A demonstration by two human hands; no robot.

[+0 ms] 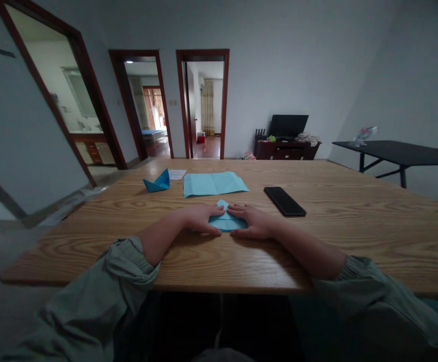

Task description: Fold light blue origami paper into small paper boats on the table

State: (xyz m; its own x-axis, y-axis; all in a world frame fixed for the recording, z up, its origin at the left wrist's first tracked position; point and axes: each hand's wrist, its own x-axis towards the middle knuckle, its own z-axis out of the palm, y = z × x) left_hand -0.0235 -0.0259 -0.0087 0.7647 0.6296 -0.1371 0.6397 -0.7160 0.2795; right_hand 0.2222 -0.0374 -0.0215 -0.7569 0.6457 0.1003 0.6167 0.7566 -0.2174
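head view: holding down a small, peaked, folded light-blue paper [228,223] on a brown wood-grain table [354,216].
with left hand [201,218] and right hand [256,222] palm-down at opposite sides of it, fingers extended, unclenched. just beyond, a creased, rectangular light-blue paper sheet [215,184]; to its left, a darker blue folded paper boat [157,182] beside a small white paper slip [177,174]; to the right, a black rectangular phone [285,201].

Matt creased paper [224,224], smooth wood-grained tabletop [339,216]
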